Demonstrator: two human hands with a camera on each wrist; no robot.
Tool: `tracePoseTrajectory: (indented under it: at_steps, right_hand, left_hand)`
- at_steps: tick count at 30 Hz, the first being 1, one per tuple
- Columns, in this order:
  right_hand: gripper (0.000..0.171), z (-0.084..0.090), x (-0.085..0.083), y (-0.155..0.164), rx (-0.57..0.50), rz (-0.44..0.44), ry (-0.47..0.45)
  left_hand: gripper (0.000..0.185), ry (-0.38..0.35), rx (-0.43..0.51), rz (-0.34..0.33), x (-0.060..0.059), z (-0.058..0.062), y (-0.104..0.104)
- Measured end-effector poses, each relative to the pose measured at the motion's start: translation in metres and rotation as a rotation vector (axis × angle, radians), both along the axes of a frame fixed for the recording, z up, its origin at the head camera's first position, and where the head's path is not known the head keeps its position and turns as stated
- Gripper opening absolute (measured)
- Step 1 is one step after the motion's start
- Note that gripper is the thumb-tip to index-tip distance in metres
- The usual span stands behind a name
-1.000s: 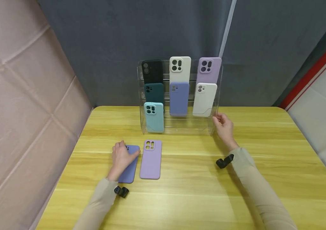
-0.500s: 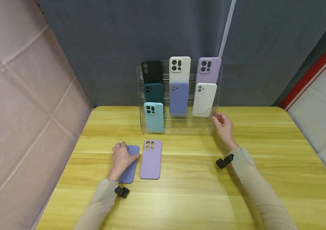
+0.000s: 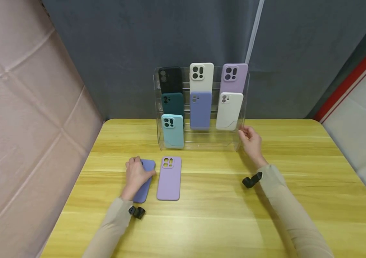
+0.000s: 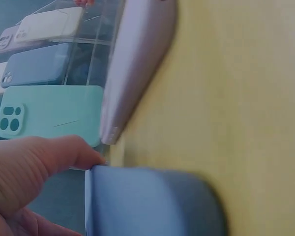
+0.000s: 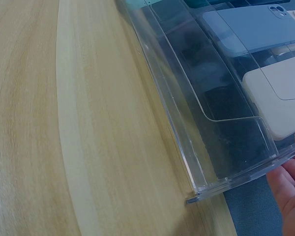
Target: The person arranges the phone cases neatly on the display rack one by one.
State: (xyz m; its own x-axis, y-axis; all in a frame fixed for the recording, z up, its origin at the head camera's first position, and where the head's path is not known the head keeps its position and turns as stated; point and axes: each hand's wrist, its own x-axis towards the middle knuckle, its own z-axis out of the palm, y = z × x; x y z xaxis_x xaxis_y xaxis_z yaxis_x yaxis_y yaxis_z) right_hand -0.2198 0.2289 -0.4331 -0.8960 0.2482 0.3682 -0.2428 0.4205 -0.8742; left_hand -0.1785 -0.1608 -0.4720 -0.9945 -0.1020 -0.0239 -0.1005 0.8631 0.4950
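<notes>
The blue phone case (image 3: 145, 181) is lying on the tabletop (image 3: 221, 215), just beside a lilac case (image 3: 169, 178), with the left hand (image 3: 136, 175) gripping its upper end. The right hand (image 3: 250, 141) is curling its fingers against the clear display rack (image 3: 199, 141) at its right edge.

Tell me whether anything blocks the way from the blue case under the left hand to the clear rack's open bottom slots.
Nothing visible does. The left hand grips the periwinkle-blue silicone phone case; the lilac silicone phone case lies beside it, right of it, and bare yellow wooden table leads to the clear acrylic display rack.
</notes>
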Motion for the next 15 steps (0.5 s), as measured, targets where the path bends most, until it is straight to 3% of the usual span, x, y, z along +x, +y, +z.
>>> tracePoseTrajectory:
  at_steps: [15]
  right_hand:
    - [0.025,0.002,0.001,-0.001,-0.012,0.005,-0.009]
  left_hand:
    - [0.084,0.094,0.115,-0.004,-0.013,0.027,0.017]
